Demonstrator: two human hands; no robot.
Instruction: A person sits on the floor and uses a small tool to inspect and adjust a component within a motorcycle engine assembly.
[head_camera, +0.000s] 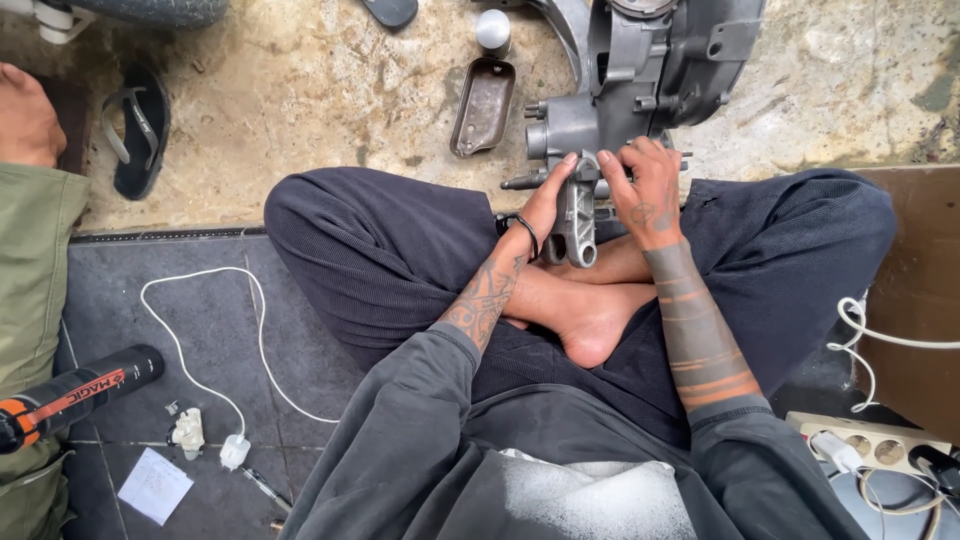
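Note:
I sit cross-legged on the floor with a grey metal engine casing (650, 70) in front of my knees. My left hand (545, 205) presses against the left side of a grey bracket arm (578, 215) that sticks out from the casing toward me. My right hand (645, 190) grips the casing's lower edge just right of that bracket, fingers curled on the metal. Both forearms are tattooed, and a dark band circles my left wrist.
A brown oval metal cover (483, 105) lies left of the casing. A black sandal (137, 130) and another person's knee (25, 115) are at far left. A black spray can (80, 390), a white cable (200, 330) and a power strip (880, 440) lie around me.

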